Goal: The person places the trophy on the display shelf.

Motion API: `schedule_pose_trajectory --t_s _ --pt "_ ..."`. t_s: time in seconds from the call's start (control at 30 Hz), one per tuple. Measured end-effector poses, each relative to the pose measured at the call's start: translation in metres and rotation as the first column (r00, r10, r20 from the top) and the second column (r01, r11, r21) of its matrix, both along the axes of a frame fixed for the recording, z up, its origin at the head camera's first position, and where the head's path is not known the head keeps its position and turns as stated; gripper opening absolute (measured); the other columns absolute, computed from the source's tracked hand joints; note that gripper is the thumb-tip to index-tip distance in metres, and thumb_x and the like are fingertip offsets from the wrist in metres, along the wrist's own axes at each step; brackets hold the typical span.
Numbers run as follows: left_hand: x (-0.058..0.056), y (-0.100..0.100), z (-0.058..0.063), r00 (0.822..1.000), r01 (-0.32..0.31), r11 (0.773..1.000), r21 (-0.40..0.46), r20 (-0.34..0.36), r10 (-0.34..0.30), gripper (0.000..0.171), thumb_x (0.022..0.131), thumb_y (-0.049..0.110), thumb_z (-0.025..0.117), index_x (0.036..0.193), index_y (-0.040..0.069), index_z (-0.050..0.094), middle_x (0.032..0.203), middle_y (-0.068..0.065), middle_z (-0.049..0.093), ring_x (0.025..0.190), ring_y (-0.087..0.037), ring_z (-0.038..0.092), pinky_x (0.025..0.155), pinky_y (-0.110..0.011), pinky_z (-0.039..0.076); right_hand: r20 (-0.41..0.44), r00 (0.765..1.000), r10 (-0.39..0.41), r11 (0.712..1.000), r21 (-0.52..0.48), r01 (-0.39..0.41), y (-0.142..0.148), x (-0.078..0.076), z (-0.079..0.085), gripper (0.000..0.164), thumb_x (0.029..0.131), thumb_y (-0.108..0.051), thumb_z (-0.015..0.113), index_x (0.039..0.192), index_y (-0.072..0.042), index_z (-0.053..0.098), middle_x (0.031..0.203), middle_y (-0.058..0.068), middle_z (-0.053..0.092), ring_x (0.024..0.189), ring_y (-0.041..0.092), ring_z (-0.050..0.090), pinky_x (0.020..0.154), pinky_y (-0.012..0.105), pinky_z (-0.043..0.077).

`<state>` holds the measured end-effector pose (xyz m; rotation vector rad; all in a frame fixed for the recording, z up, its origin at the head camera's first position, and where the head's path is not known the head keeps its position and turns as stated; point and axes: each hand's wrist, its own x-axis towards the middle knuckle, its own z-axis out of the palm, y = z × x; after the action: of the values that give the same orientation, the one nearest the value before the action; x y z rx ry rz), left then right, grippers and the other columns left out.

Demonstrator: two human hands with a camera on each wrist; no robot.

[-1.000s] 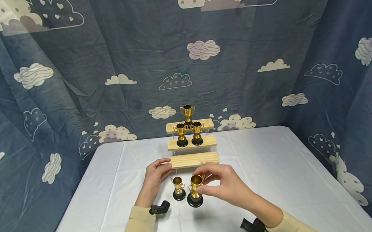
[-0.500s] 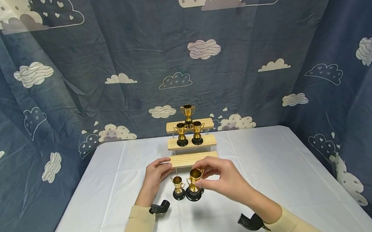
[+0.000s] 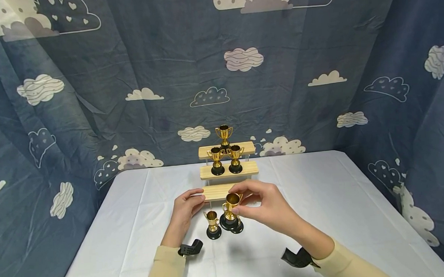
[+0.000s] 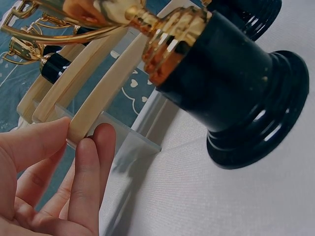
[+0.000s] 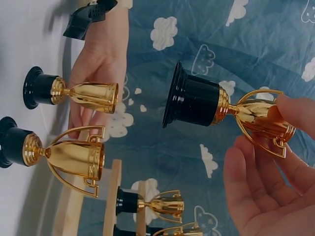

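Observation:
My right hand (image 3: 264, 201) pinches a small gold trophy cup (image 3: 230, 215) with a black base by its bowl, between thumb and fingers. In the right wrist view this trophy (image 5: 199, 101) is held off the table, above two others. Those two trophies, one on the left (image 3: 213, 226) and one (image 3: 238, 227) mostly hidden behind the held one, stand on the table before the stepped display stand. My left hand (image 3: 186, 208) pinches the left end of the stand's lowest wooden board (image 3: 218, 192); the left wrist view shows thumb and fingertips (image 4: 106, 135) at that end.
Two trophies stand side by side on the middle board (image 3: 229, 174), and another trophy (image 3: 224, 134) on the top board (image 3: 247, 148). Clear supports join the boards. A white cloth covers the table (image 3: 308, 201). A blue cloud-print curtain (image 3: 161, 129) hangs behind and at both sides.
My right hand has raised the trophy and carried it forward toward the lowest board, uncovering part of the trophy behind it. My left hand stays at the board's end.

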<state>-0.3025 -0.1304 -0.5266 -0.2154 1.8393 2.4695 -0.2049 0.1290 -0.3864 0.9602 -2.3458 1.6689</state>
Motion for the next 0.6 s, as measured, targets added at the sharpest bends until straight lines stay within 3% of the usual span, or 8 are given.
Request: schedule_pose_trajectory --t_s 0.47,0.6 --pt "-0.001 0.000 0.000 1.000 -0.015 1.000 -0.014 0.013 0.015 0.033 0.083 -0.003 0.078 0.115 -0.004 0.070 0.106 -0.018 0.069 0.085 -0.025 0.074 0.082 -0.031 0.061 0.039 0.999 0.013 1.000 -0.019 -0.013 -0.003 -0.007 0.009 0.033 0.086 -0.020 0.083 0.117 -0.023 0.070 0.109 -0.003 0.070 0.093 0.023 0.070 0.081 0.037 0.061" --pt "-0.001 0.000 0.000 1.000 -0.010 1.000 -0.012 0.014 0.010 0.033 0.084 -0.004 0.076 0.116 -0.005 0.070 0.109 -0.023 0.068 0.085 -0.026 0.074 0.082 -0.031 0.061 0.031 0.999 0.017 1.000 -0.013 -0.017 -0.004 -0.011 0.012 0.032 0.087 -0.020 0.082 0.117 -0.023 0.070 0.110 -0.003 0.070 0.093 0.022 0.070 0.082 0.036 0.061"
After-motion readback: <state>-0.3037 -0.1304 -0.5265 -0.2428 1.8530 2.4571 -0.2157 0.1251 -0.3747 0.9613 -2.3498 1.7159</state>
